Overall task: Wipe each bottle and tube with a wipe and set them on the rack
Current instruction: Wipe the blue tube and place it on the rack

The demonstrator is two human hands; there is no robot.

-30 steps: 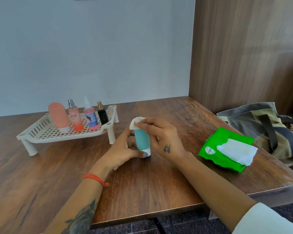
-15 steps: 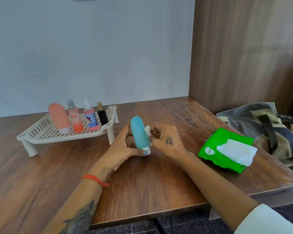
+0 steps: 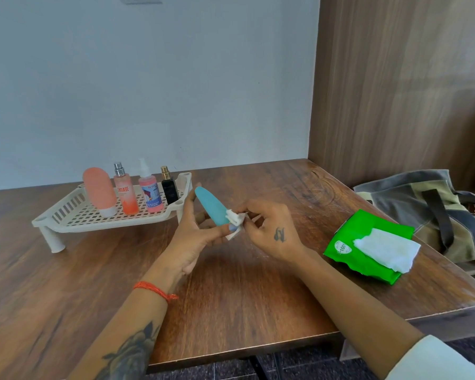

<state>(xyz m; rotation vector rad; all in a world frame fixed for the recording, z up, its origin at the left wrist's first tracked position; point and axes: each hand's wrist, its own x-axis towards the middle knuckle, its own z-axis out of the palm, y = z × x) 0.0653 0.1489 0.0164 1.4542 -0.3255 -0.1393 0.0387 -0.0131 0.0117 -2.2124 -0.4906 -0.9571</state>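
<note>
My left hand (image 3: 195, 237) grips a teal tube (image 3: 210, 204) near its lower cap end, tilted with its rounded top leaning left and up. Against the tube's lower right side my right hand (image 3: 269, 229) pinches a small crumpled white wipe (image 3: 235, 219). To the left stands the cream rack (image 3: 66, 215), carrying a coral tube (image 3: 99, 193), an orange spray bottle (image 3: 124, 193), a pink pump bottle (image 3: 150, 192) and a small black bottle (image 3: 169, 189), all upright.
A green wipe pack (image 3: 365, 259) with a white wipe (image 3: 387, 248) pulled out lies on the wooden table (image 3: 231, 297) at right. A grey and olive bag (image 3: 428, 207) sits beyond the table's right edge. A wood panel wall rises behind it.
The wipe in my right hand went from the tube's top down to its lower end. The tube now tilts leftward in my left hand and is raised slightly.
</note>
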